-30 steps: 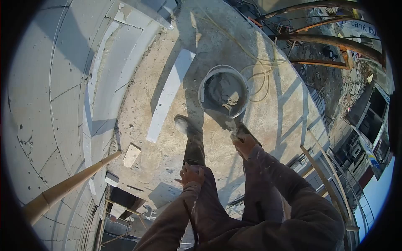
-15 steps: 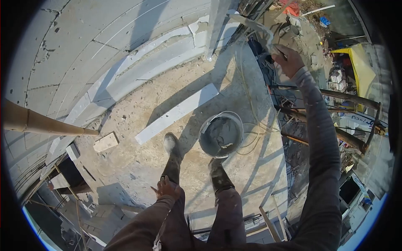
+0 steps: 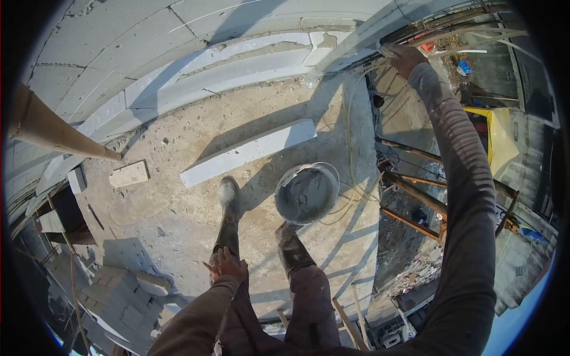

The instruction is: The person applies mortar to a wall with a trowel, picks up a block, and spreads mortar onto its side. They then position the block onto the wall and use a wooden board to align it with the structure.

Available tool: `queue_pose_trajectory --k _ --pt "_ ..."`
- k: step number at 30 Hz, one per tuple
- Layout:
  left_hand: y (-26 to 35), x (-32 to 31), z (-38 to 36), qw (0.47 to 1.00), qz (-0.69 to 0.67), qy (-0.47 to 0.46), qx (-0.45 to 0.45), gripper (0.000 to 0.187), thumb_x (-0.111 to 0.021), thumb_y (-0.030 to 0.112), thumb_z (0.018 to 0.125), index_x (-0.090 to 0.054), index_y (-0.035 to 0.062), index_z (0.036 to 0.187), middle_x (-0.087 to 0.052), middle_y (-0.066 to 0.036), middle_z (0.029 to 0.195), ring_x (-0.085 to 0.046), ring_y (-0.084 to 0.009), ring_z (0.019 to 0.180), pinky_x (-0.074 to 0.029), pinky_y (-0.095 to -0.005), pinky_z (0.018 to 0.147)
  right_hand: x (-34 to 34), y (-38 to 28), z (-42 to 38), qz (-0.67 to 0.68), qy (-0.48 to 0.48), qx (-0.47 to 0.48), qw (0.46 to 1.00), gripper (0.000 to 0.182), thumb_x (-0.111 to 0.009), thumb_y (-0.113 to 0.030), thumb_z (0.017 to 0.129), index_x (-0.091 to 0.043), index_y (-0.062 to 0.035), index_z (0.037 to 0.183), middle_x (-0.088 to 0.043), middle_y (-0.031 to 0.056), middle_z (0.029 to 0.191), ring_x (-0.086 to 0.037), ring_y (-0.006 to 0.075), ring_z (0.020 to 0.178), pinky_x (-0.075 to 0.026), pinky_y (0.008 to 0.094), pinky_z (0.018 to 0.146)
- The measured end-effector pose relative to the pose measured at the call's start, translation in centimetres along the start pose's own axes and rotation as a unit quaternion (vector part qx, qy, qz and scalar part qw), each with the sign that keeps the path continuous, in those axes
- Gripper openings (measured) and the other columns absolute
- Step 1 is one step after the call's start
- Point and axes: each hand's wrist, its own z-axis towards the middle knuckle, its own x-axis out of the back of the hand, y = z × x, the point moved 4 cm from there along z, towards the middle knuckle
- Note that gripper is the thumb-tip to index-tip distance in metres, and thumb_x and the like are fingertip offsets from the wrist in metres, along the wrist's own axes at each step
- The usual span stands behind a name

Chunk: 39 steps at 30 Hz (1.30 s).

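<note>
My right hand is stretched far out at the upper right, closed round the handle of a trowel, whose blade is mostly hidden near the column. My left hand rests on my left knee with its fingers spread, holding nothing. A bucket of grey mortar stands on the floor in front of my right boot. Beyond my left boot a long white block lies on the floor.
A curved low block course runs along the wall. A bamboo pole slants in from the left, near a small block. Hoses lie near the floor's right edge, with a drop and wooden poles beyond. Stacked blocks stand lower left.
My right hand has moved up with the trowel, nearer the column, and its blade is now less visible. The view has shifted. My left hand stays on the knee.
</note>
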Motion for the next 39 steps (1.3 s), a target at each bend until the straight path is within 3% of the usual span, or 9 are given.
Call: queue_pose_trajectory --k 5,9,14,24,29,31,33,35,39 --pt "0.0 0.4 0.3 1.0 -0.003 -0.005 0.003 0.091 -0.068 0.049 0.082 -0.035 0.0054 0.154 -0.042 -0.017 0.155 -0.032 -0.0363 0.148 -0.006 -0.0705 0.12 -1.3 0.2 -1.7 -0.132 -0.067 -0.226 0.963 0.049 -0.059 -0.035 0.098 -0.055 -0.0169 0.144 -0.06 0.0146 0.14 -0.061 0.0356 0.122 -0.049 0.0441 0.106" --pt "-0.2 0.7 0.5 1.0 -0.003 -0.02 -0.001 0.093 -0.067 0.051 0.081 -0.034 0.0066 0.155 -0.039 -0.017 0.158 -0.034 -0.0397 0.147 -0.003 -0.068 0.121 -3.1 -1.2 -2.0 -0.32 -0.099 -0.194 0.922 0.046 -0.057 -0.032 0.098 -0.057 -0.0139 0.139 -0.064 0.0137 0.133 -0.064 0.0348 0.118 -0.052 0.0453 0.101" --pt "-0.2 1.0 0.8 1.0 0.012 -0.023 -0.006 0.093 -0.066 0.05 0.081 -0.033 0.0066 0.156 -0.039 -0.017 0.158 -0.036 -0.0383 0.145 -0.003 -0.0677 0.122 -5.2 -2.5 -3.4 -0.194 0.015 -0.289 0.938 0.036 -0.053 -0.021 0.096 -0.054 -0.0061 0.129 -0.065 0.0181 0.124 -0.07 0.039 0.108 -0.058 0.0498 0.087" --pt "-0.7 1.5 1.6 0.999 0.03 -0.021 -0.012 0.096 -0.067 0.051 0.08 -0.032 0.006 0.157 -0.04 -0.017 0.158 -0.036 -0.036 0.146 -0.005 -0.0678 0.121 -7.9 -7.7 -11.2 0.022 0.17 -0.375 0.911 0.041 -0.06 -0.02 0.093 -0.057 -0.0054 0.131 -0.065 0.0211 0.123 -0.068 0.0428 0.101 -0.056 0.0517 0.085" --pt "-0.3 1.9 1.7 0.999 0.04 -0.019 -0.021 0.095 -0.067 0.05 0.081 -0.032 0.0059 0.157 -0.039 -0.017 0.158 -0.037 -0.0358 0.146 -0.005 -0.0681 0.121 -13.4 -8.7 -16.6 0.112 0.373 -0.277 0.878 0.043 -0.066 -0.025 0.092 -0.059 -0.0004 0.126 -0.069 0.0242 0.104 -0.067 0.0461 0.096 -0.055 0.0485 0.081" --pt "-0.6 1.3 2.2 0.999 0.036 -0.008 -0.032 0.094 -0.067 0.05 0.08 -0.033 0.0059 0.156 -0.04 -0.017 0.158 -0.037 -0.036 0.145 -0.005 -0.0681 0.121 -15.3 -12.8 -18.9 0.226 0.365 -0.315 0.847 0.038 -0.068 -0.025 0.093 -0.062 0.0024 0.117 -0.069 0.018 0.087 -0.069 0.0366 0.073 -0.055 0.0412 0.064" --pt "-0.8 1.2 2.2 0.999 0.029 0.004 -0.037 0.094 -0.067 0.05 0.08 -0.033 0.0059 0.156 -0.04 -0.018 0.158 -0.037 -0.0361 0.145 -0.005 -0.0681 0.121 -20.6 -16.8 -21.2 0.439 0.292 -0.36 0.77 0.045 -0.07 -0.026 0.091 -0.062 0.0062 0.122 -0.071 0.0221 0.099 -0.07 0.0341 0.088 -0.055 0.0409 0.076" --pt "-0.7 1.5 2.1 0.999 0.03 0.002 -0.04 0.093 -0.067 0.049 0.079 -0.036 0.0056 0.155 -0.041 -0.018 0.157 -0.039 -0.0365 0.144 -0.005 -0.0694 0.121 -18.3 -23.9 -22.0 0.677 0.184 -0.375 0.606 0.043 -0.069 -0.028 0.092 -0.064 0.0064 0.117 -0.069 0.0176 0.088 -0.067 0.031 0.077 -0.054 0.0403 0.071" --pt "-1.2 1.3 2.0 0.999 0.024 0.009 -0.041 0.092 -0.068 0.049 0.079 -0.037 0.0054 0.154 -0.043 -0.018 0.155 -0.039 -0.0365 0.143 -0.005 -0.0714 0.119 -20.8 -28.6 -18.7 0.734 0.188 -0.288 0.586 0.04 -0.067 -0.029 0.093 -0.064 0.0057 0.113 -0.066 0.0156 0.081 -0.064 0.0283 0.071 -0.052 0.0413 0.067"
